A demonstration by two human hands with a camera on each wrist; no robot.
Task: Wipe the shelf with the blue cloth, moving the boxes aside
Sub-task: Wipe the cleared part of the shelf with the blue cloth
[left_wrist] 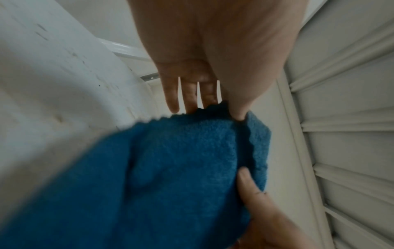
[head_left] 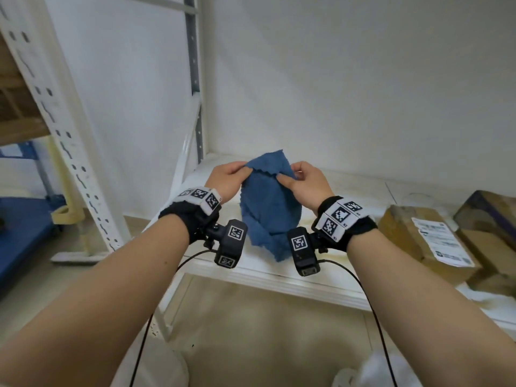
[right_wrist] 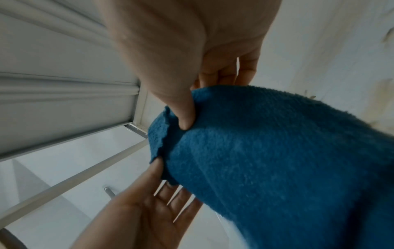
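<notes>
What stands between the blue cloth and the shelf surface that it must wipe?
Directly below the blue cloth, held up by the left hand and right hand, the white shelf looks bare. To the right, cardboard boxes cover it.

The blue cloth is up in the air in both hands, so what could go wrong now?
Each hand, left hand and right hand, only pinches the top edge of the blue cloth, so it might slip from that light grip and drop. The cardboard boxes sit at the white shelf's front edge; pushing them carelessly could tip one off.
</notes>
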